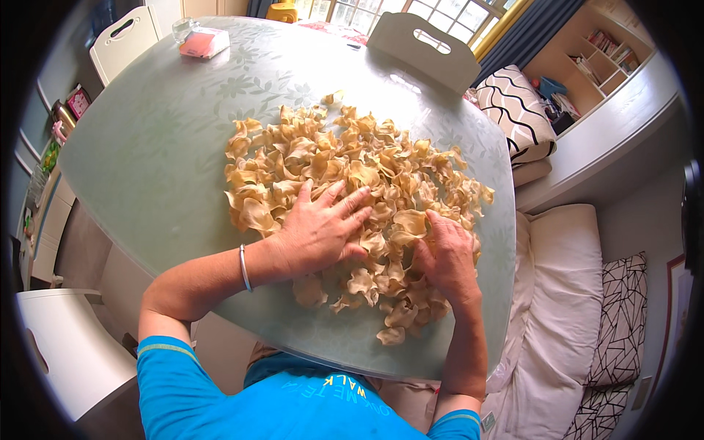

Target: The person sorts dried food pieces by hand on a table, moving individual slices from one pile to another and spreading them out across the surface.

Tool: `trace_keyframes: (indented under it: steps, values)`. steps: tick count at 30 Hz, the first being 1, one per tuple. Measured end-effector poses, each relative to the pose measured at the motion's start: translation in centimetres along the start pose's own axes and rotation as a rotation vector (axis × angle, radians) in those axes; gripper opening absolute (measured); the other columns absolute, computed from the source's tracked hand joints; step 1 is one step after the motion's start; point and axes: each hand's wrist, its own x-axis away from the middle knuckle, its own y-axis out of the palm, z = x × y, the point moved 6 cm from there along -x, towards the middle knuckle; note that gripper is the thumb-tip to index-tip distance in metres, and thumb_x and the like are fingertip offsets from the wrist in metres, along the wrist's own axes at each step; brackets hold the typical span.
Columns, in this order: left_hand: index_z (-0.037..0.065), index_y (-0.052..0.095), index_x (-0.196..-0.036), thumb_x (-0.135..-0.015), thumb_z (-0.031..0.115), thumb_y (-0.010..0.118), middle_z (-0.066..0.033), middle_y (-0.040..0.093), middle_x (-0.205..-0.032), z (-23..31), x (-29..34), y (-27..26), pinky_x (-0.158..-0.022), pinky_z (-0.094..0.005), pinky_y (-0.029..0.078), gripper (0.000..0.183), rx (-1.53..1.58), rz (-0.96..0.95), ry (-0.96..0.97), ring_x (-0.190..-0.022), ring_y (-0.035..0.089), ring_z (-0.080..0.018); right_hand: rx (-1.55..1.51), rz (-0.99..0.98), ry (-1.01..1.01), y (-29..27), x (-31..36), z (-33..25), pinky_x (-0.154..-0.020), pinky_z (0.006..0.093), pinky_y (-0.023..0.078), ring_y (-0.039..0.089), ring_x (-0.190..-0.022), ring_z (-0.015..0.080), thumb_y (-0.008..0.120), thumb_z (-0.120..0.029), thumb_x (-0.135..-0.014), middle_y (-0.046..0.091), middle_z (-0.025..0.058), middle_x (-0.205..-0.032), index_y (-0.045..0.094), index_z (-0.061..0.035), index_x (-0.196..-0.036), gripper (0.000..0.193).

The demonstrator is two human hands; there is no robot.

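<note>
Curled tan dried pieces [315, 158], thin and wavy like chips, lie in a broad heap on the frosted glass table [147, 161]. My left hand [319, 227] rests on the near middle of the heap, palm down and fingers spread, with nothing gripped. A silvery bangle circles that wrist. On the heap's right side, my right hand [449, 257] is bent, its thumb and forefinger at the edge of a larger curled piece [408, 226]. Its other fingers are partly hidden. Closer to me, several loose curled pieces [400, 315] reach toward the table's front edge.
A red and white packet [204, 42] and a clear glass [185, 29] stand at the far left of the table. White chairs [425, 51] stand around it. To the right is a cream sofa [554, 308] with a black-patterned cushion [622, 315].
</note>
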Motion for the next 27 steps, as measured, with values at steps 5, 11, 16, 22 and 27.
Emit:
trace_keyframes:
  steps: [5, 11, 16, 22, 27]
  values:
    - [0.018, 0.051, -0.141, -0.089, 0.066, 0.048, -0.0128, 0.043, -0.151, -1.8, -1.0, 0.3, -0.108, -0.0617, 0.028, 0.070, -0.006, -0.088, -0.099, -0.142, 0.036, -0.0305, -0.054, -0.037, -0.057, -0.2, 0.4, -1.2, -0.103, 0.0497, 0.039, 0.050, -0.124, 0.0347, 0.071, -0.024, -0.085, 0.056, 0.0159, -0.131, 0.051, -0.0069, -0.136, 0.058]
    - [0.022, 0.048, -0.144, -0.090, 0.066, 0.049, -0.0150, 0.038, -0.153, -4.0, -3.6, 1.1, -0.106, -0.0605, 0.030, 0.070, 0.003, -0.141, -0.133, -0.142, 0.034, -0.0324, -0.059, -0.042, -0.175, 1.1, 0.5, -3.6, -0.108, 0.0498, 0.037, 0.043, -0.133, 0.0382, 0.070, -0.025, -0.086, 0.048, 0.0183, -0.140, 0.052, -0.0119, -0.138, 0.056]
    - [0.024, 0.046, -0.146, -0.089, 0.061, 0.055, -0.0177, 0.031, -0.157, -2.6, -5.1, 1.0, -0.106, -0.0635, 0.027, 0.068, 0.073, -0.197, 0.051, -0.145, 0.029, -0.0328, -0.189, -0.008, -0.229, 1.3, -0.1, -3.8, -0.108, 0.0461, 0.038, 0.046, -0.132, 0.0355, 0.069, -0.020, -0.087, 0.052, 0.0175, -0.138, 0.050, -0.0079, -0.138, 0.056]
    - [0.029, 0.044, -0.147, -0.086, 0.055, 0.062, -0.0219, 0.027, -0.157, -1.3, -7.9, 1.5, -0.107, -0.0655, 0.025, 0.069, 0.193, -0.305, 0.115, -0.147, 0.024, -0.0342, -0.307, -0.001, -0.122, 1.7, 0.0, -1.9, -0.106, 0.0457, 0.039, 0.050, -0.128, 0.0339, 0.070, -0.018, -0.085, 0.059, 0.0189, -0.128, 0.047, -0.0024, -0.139, 0.060]
    - [0.028, 0.044, -0.147, -0.086, 0.061, 0.058, -0.0175, 0.029, -0.157, -2.3, -9.9, 2.3, -0.108, -0.0666, 0.024, 0.071, 0.173, -0.315, -0.010, -0.147, 0.023, -0.0349, -0.164, -0.017, -0.091, 0.6, 0.0, -1.0, -0.105, 0.0458, 0.038, 0.052, -0.124, 0.0332, 0.067, -0.022, -0.089, 0.058, 0.0176, -0.129, 0.050, -0.0017, -0.136, 0.054]
